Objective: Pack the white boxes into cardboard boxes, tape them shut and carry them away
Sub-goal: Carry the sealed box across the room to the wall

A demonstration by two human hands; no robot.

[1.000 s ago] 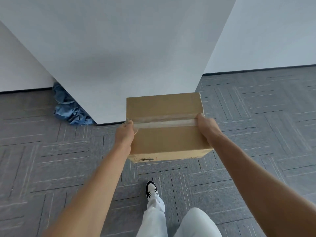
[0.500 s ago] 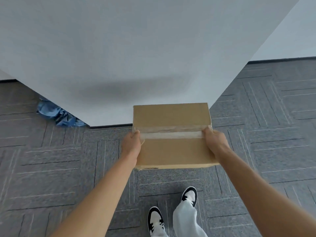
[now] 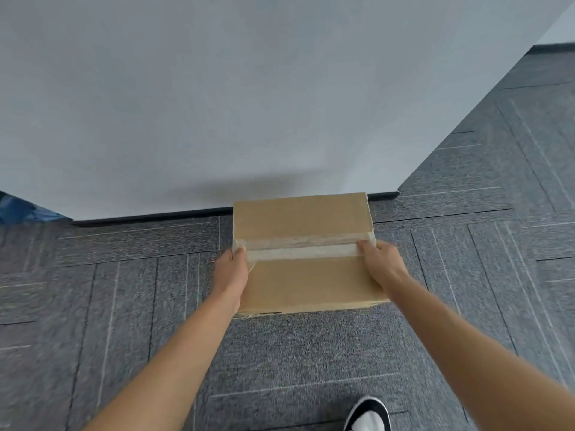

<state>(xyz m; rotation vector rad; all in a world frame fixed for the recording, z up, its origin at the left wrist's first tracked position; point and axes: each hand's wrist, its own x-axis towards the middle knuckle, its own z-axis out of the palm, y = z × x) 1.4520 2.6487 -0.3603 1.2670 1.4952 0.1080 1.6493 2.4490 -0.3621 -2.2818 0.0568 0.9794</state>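
My left hand (image 3: 231,272) and right hand (image 3: 378,265) are bare, with no rings, watch or gloves, and both forearms are uncovered, no sleeve reaching into view. Low down shows my black-and-white low-top sneaker (image 3: 368,415), white toe panel framed by black trim

Both arms extended forward; left hand (image 3: 231,272) and right hand (image 3: 378,264) grip opposite sides of the box (image 3: 303,219) (thumbs on top).

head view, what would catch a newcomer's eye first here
A taped cardboard box held mid-frame, the left hand and right hand gripping its ends. Behind it, a white wall fills the upper view; a black-and-white shoe shows at the bottom on grey carpet.
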